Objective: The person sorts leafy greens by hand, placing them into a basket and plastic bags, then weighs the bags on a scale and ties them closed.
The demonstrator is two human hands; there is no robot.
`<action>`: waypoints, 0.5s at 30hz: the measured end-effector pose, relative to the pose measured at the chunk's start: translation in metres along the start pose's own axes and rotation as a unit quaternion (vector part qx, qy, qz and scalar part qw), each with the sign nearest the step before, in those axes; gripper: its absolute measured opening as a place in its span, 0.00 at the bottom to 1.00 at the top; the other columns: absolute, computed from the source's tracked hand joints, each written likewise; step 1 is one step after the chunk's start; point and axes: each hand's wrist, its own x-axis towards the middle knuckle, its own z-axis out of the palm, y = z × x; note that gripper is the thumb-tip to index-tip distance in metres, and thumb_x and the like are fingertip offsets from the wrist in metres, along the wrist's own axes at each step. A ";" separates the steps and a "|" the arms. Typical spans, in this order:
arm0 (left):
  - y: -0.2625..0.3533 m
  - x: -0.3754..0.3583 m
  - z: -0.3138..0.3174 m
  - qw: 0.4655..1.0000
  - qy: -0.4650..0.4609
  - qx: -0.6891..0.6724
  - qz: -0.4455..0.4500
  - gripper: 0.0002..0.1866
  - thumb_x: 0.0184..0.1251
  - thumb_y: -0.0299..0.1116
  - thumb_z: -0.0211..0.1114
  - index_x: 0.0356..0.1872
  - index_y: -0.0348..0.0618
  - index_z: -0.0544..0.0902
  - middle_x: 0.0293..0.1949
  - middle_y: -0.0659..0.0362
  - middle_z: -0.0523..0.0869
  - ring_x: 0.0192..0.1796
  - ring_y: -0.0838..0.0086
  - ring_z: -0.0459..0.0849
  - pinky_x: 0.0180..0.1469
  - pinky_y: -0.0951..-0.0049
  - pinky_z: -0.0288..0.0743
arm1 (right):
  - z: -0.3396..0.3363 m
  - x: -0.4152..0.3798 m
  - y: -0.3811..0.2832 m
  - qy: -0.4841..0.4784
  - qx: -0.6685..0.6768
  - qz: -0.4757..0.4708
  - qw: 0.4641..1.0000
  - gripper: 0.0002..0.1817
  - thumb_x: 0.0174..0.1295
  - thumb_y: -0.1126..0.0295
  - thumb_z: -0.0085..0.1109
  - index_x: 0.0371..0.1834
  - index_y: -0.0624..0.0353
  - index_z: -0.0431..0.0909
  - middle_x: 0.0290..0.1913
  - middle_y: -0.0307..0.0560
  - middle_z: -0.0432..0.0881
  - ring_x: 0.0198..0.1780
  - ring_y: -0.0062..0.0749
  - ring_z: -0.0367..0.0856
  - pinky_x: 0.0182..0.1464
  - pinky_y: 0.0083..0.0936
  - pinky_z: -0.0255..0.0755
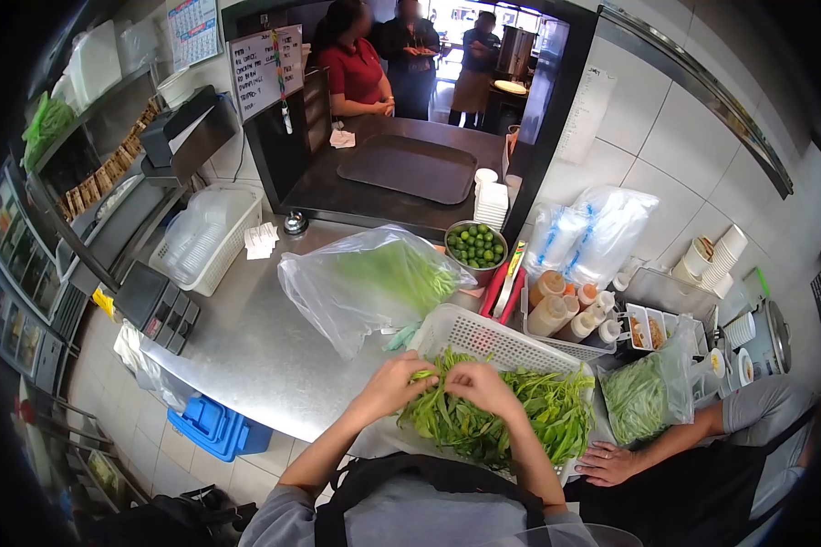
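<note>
Long-leafed green vegetables (543,410) fill a white perforated basket (461,321) right in front of me. My left hand (394,390) is closed, pinching a green stem over the basket's left part. Beside it, my right hand (481,387) has its fingers pressed together on leaves of the same greens, knuckles up; its fingertips are partly hidden. Just beyond the hands lies a clear plastic bag (324,292) with more greens inside.
A co-worker's hand (609,463) rests at the basket's right side, near a bagged bunch of greens (646,392). Behind stand a bowl of limes (476,246), sauce bottles (549,314) and a tray (409,170) on the pass counter. A blue bin (217,428) sits below left.
</note>
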 end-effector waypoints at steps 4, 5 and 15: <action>0.017 -0.001 0.009 1.000 0.005 -0.017 0.006 0.10 0.56 0.33 0.65 0.36 0.39 0.82 0.31 0.52 0.79 0.36 0.56 0.79 0.38 0.65 0.72 | -0.024 -0.012 -0.031 0.090 0.077 0.007 0.993 0.04 0.53 0.77 0.62 0.30 0.66 0.77 0.25 0.43 0.79 0.26 0.20 0.77 0.30 0.18 0.71; 0.021 0.000 0.010 0.999 0.012 -0.032 0.004 0.10 0.55 0.33 0.66 0.36 0.38 0.81 0.31 0.52 0.79 0.36 0.57 0.79 0.38 0.66 0.72 | -0.025 -0.014 -0.032 0.096 0.127 0.015 0.987 0.04 0.54 0.77 0.62 0.30 0.66 0.77 0.26 0.42 0.79 0.27 0.19 0.77 0.30 0.17 0.71; 0.040 0.008 0.006 0.985 0.085 -0.149 0.019 0.10 0.53 0.30 0.69 0.33 0.36 0.81 0.29 0.58 0.79 0.32 0.74 0.78 0.35 0.75 0.71 | -0.024 -0.012 -0.038 0.124 0.393 -0.015 0.911 0.08 0.56 0.80 0.58 0.39 0.66 0.78 0.31 0.40 0.80 0.31 0.19 0.77 0.35 0.15 0.71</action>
